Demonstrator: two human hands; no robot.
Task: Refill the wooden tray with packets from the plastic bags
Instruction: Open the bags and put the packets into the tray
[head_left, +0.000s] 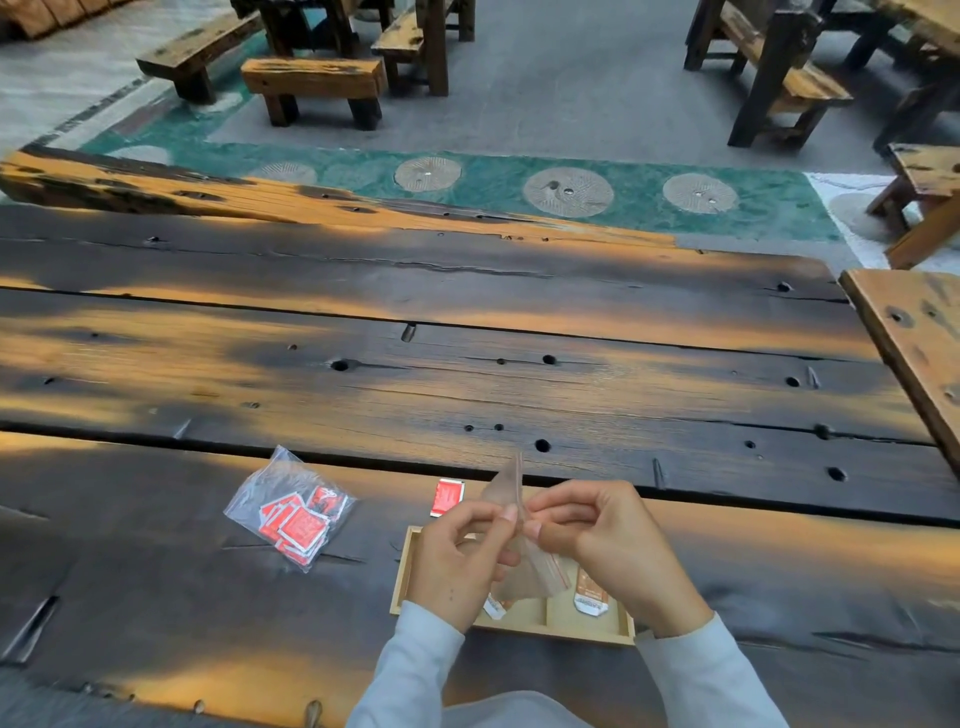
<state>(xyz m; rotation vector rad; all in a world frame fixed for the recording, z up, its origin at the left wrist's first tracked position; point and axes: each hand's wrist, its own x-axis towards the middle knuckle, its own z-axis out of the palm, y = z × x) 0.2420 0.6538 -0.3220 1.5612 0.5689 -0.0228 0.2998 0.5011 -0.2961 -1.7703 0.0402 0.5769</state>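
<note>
A pale wooden tray (545, 630) lies on the dark table in front of me, with a divider and orange-and-white packets (589, 597) inside. Above it my left hand (457, 561) and my right hand (613, 545) both pinch a clear, nearly empty plastic bag (506, 491) by its top edge, holding it upright over the tray. To the left a second clear plastic bag (291, 512) lies flat, holding several red packets. One loose red packet (445, 498) rests on the table just beyond the tray.
The wide dark plank table (467, 364) stretches ahead and to both sides. A lighter wooden table (914, 332) abuts at the right. Benches and stools (311, 83) stand on the floor beyond.
</note>
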